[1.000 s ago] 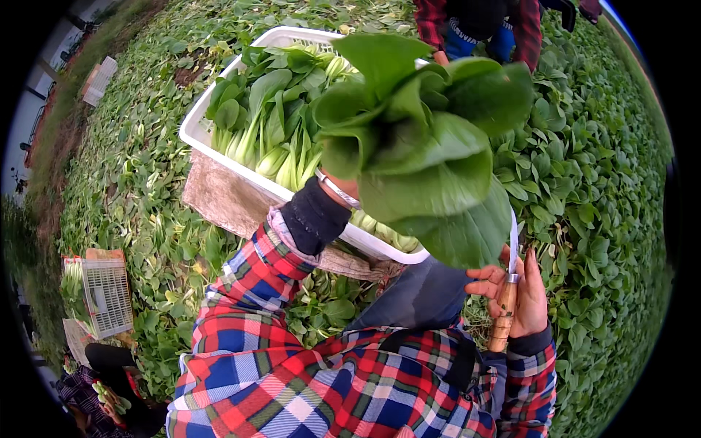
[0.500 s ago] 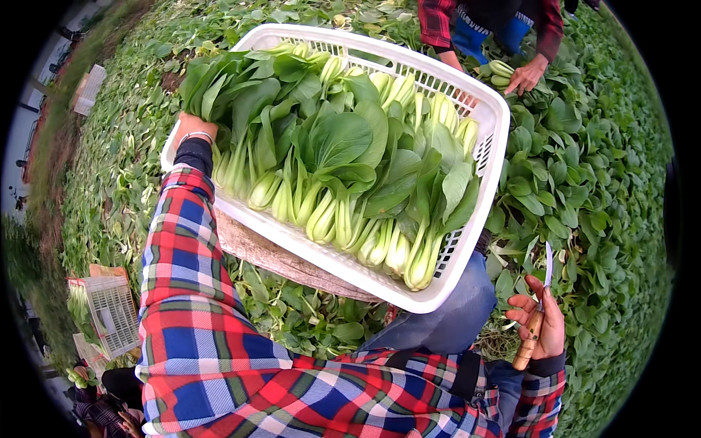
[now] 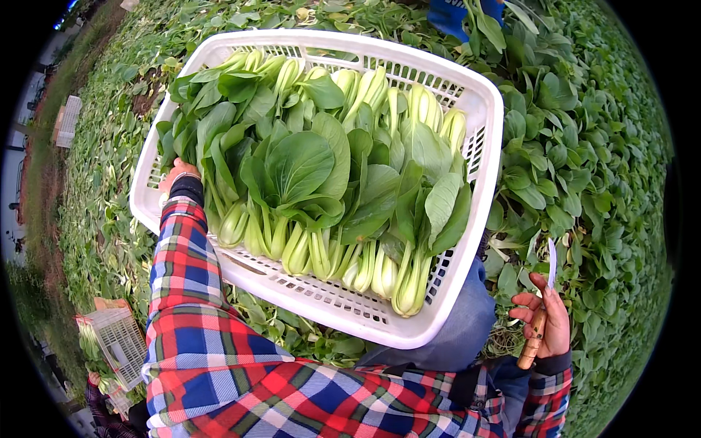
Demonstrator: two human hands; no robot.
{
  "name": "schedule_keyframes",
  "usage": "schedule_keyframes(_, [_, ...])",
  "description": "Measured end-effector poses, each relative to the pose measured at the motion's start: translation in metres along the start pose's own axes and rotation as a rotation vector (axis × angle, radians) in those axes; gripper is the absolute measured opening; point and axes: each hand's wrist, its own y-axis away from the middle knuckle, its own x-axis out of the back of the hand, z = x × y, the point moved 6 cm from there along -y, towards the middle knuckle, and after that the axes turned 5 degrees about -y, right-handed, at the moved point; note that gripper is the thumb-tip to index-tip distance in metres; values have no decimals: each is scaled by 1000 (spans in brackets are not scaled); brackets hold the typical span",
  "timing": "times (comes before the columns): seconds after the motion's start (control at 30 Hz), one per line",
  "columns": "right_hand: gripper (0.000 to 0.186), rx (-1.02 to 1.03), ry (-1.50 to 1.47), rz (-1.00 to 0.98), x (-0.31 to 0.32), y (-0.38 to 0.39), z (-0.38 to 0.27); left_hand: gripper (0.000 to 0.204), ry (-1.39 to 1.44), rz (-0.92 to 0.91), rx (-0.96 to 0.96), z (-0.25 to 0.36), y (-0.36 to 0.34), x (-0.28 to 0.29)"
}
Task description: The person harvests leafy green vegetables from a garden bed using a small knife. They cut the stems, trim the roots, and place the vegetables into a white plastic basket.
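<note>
A white plastic crate (image 3: 482,109) packed with green bok choy (image 3: 299,168) spans the middle of the view. The heads lie in rows, pale stems toward me along the near side and more stems along the far side. My left hand (image 3: 179,175) is inside the crate's left end, against the leaves of the leftmost bok choy; leaves hide its fingers. At the lower right, apart from the crate, my right hand (image 3: 551,321) holds a knife (image 3: 535,337). Its wooden handle rests across the palm under the curled fingers, and the narrow blade points up and away.
Leafy plants (image 3: 562,146) grow thickly on the right; loose leaves cover the ground at left. Blue boots (image 3: 454,16) of another person show at the top edge. Another crate (image 3: 120,347) stands at the lower left beside a partly visible person. My knee (image 3: 467,314) is under the crate's near corner.
The crate's near side has come toward me, and its left end has shifted left. My left hand has moved down and left. The other person's hands at the top have left the view.
</note>
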Motion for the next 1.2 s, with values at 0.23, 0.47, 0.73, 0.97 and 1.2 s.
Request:
schedule_keyframes(0.23, [31, 66, 17, 40, 39, 8, -5, 66, 212, 242, 46, -12, 44, 38])
schedule_keyframes(0.47, [25, 86, -108, 74, 132, -9, -5, 62, 774, 783, -396, -9, 81, 119])
schedule_keyframes(0.73, [32, 251, -80, 366, 280, -66, 8, 30, 1182, -38, -1549, 193, 477, 214])
schedule_keyframes(0.97, [21, 190, -288, 471, 340, -133, 38, 28, 382, -256, -2335, 319, 726, 102])
schedule_keyframes(1.2, [17, 294, -388, 579, 379, -178, 37, 39, 195, -186, -2018, 471, 800, 33])
